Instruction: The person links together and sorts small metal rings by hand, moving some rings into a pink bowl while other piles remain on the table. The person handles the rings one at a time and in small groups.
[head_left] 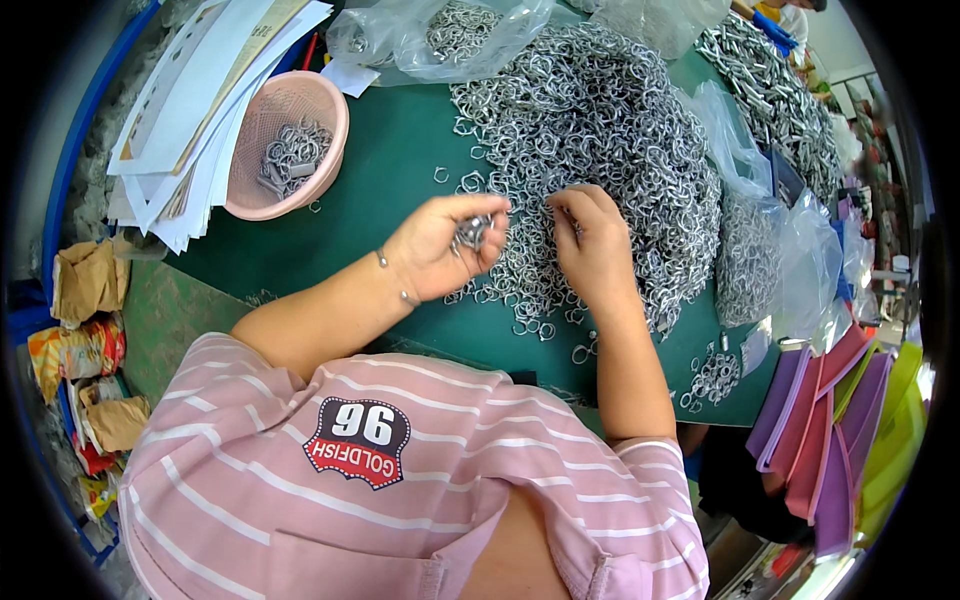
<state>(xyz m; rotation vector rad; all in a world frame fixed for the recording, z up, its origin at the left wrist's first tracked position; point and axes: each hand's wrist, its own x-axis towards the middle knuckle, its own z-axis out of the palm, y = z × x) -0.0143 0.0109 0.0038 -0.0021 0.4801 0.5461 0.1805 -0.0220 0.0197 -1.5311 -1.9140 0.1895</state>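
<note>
A big heap of small silver metal rings [600, 130] covers the far half of the green table [390, 170]. My left hand [445, 243] is cupped palm up at the heap's near edge and holds a bunch of these rings [472, 232] in its fingers. My right hand [592, 243] rests on the heap beside it, fingertips pinching at single rings. A thin bracelet sits on my left wrist.
A pink plastic basket [290, 145] with several rings stands at the left, next to a stack of papers [210, 100]. Clear plastic bags [440, 35] of rings lie at the back and right. Coloured foam sheets [840, 420] lie at the right edge. A small ring cluster [712, 380] sits near the front.
</note>
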